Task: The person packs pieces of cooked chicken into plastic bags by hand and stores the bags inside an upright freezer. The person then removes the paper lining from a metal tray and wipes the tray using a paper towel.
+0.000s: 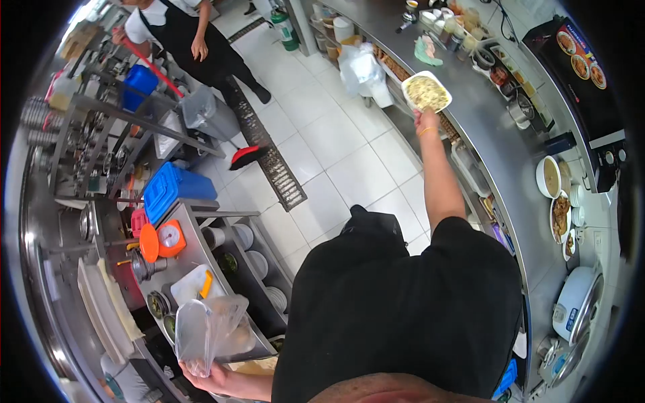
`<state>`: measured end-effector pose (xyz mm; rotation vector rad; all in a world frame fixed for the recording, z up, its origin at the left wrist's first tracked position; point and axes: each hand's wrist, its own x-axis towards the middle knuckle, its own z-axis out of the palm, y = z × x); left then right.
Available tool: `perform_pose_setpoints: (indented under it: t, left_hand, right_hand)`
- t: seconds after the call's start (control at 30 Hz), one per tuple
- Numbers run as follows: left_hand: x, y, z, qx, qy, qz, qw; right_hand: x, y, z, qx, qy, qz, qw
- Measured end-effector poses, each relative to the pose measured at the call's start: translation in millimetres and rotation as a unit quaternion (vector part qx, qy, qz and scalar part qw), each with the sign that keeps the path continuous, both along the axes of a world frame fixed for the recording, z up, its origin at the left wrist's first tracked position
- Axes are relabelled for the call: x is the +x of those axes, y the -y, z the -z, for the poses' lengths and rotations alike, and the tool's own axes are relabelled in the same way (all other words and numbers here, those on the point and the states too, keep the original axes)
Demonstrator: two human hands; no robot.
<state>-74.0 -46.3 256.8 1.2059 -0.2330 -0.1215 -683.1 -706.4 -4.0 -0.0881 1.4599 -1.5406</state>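
Note:
At the upper right, my right hand (pixel 426 121) grips the near edge of a white container (pixel 427 92) filled with pale yellowish food. It is held at the edge of the steel counter (pixel 480 127). Down at the lower left, my left hand (pixel 208 377) has its fingers closed round the bottom of a clear plastic bag (pixel 196 332). Another filled clear bag (pixel 235 329) is beside it, at the edge of the steel worktable. A white cutting board (pixel 193 285) with a yellow-handled tool (pixel 206 285) lies just behind the bags.
Another person (pixel 195 40) stands at the upper left with a red-handled broom (pixel 248 156) near a grey bin (pixel 209 114). An orange scale (pixel 172 238) and blue box (pixel 176 190) are on the left worktable. Bowls of food (pixel 560 216) and a rice cooker (pixel 576 302) line the right.

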Motion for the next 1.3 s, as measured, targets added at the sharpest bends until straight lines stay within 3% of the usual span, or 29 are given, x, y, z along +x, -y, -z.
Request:
perform_pose_setpoints:
  t: [0.07, 0.2, 0.23, 0.33, 0.4, 0.43, 0.5, 0.53, 0.57, 0.6, 0.67, 0.73, 0.77, 0.87, 0.97, 1.07, 1.1, 1.23, 1.3]
  left_hand:
    - [-17, 50, -13, -0.014, -0.041, 0.0, 0.999]
    - [-34, 127, -8, 0.069, -0.019, -0.035, 0.997]
    - [-23, 130, -6, 0.098, -0.013, 0.032, 0.995]
    - [-55, 182, -15, -0.035, -0.086, 0.18, 0.979]
    - [-77, 221, -35, -0.188, -0.269, 0.278, 0.903]
    - [-85, 234, -41, -0.17, -0.275, 0.183, 0.929]
    - [-67, 232, -18, -0.197, -0.21, 0.401, 0.87]
    - [-89, 250, -24, -0.068, -0.176, 0.199, 0.962]
    - [-109, 273, -34, 0.065, -0.138, -0.036, 0.988]
    - [-111, 271, -38, 0.142, -0.118, -0.038, 0.982]
    - [-84, 255, -16, 0.074, -0.129, -0.014, 0.989]
    - [-81, 266, -28, -0.006, -0.145, 0.023, 0.989]
    - [-72, 256, -28, -0.065, -0.099, 0.151, 0.981]
    - [-76, 247, -42, -0.036, -0.05, 0.126, 0.99]
    - [-83, 234, -54, 0.007, 0.007, 0.134, 0.991]
    - [-81, 224, -64, 0.081, 0.059, 0.104, 0.99]
    - [-75, 214, -69, 0.112, 0.057, 0.134, 0.983]
    - [-54, 183, -78, 0.103, 0.147, 0.158, 0.971]
    - [-53, 152, -80, 0.124, 0.178, 0.168, 0.962]
  right_hand:
    - [-46, 31, 23, 0.011, 0.02, 0.047, 0.999]
    - [-118, 79, 59, 0.022, 0.053, 0.091, 0.994]
    - [-125, 81, 59, 0.021, 0.059, 0.109, 0.992]
    - [-130, 86, 61, -0.112, 0.093, 0.053, 0.988]
    - [-112, 85, 62, -0.094, 0.048, -0.015, 0.994]
    - [-101, 87, 67, -0.086, 0.048, -0.061, 0.993]
    - [-54, 84, 55, -0.047, -0.023, -0.186, 0.981]
    - [-7, 65, 25, -0.02, -0.093, -0.271, 0.958]
    - [40, 50, 2, -0.054, -0.134, -0.347, 0.927]
    - [94, 26, -18, -0.092, -0.163, -0.434, 0.881]
    - [193, -26, -73, -0.177, -0.069, -0.629, 0.754]
    - [282, -92, -140, -0.354, -0.091, -0.73, 0.578]
    - [319, -123, -170, -0.435, -0.143, -0.725, 0.514]
    - [385, -199, -242, -0.625, -0.276, -0.633, 0.363]
    - [443, -252, -258, -0.692, -0.287, -0.57, 0.337]
    - [485, -294, -266, -0.656, -0.344, -0.628, 0.239]
    - [495, -307, -268, -0.672, -0.27, -0.631, 0.278]
    - [522, -331, -274, -0.634, -0.249, -0.673, 0.287]
    - [528, -333, -283, -0.612, -0.243, -0.709, 0.253]
